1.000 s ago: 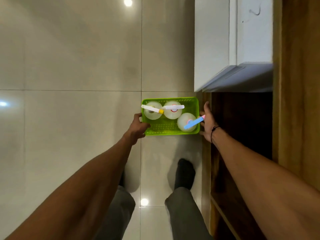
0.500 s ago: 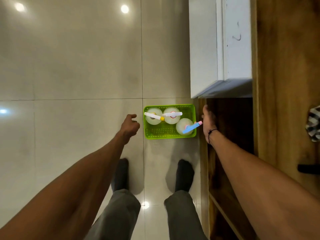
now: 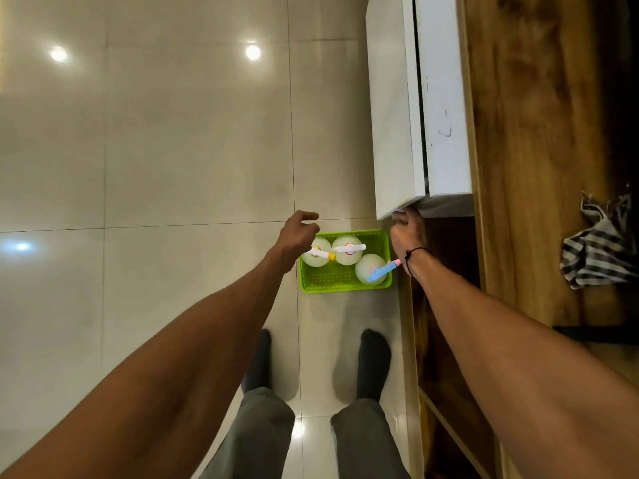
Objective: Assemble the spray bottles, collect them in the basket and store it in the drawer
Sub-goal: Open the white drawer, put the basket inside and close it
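Observation:
A green basket [image 3: 340, 280] sits on the tiled floor beside the wooden cabinet. Three white spray bottles stand in it: one with a yellow-tipped head [image 3: 316, 259], one with a white head [image 3: 347, 250], one with a blue and pink head [image 3: 371, 269]. My left hand [image 3: 299, 231] hovers above the basket's left end, fingers loosely curled, holding nothing. My right hand [image 3: 406, 233] reaches up to the bottom corner of the white drawer front [image 3: 394, 133], with its fingertips curled under that edge.
The dark open cabinet space [image 3: 449, 271] lies right of the basket. A striped cloth [image 3: 600, 247] lies on the wooden top [image 3: 525, 133]. My two feet [image 3: 373, 357] stand on the floor just below the basket.
Both hands let go of the basket, which now rests on the floor. My right hand rose to the white drawer's bottom corner; my left hand moved over the basket's left end.

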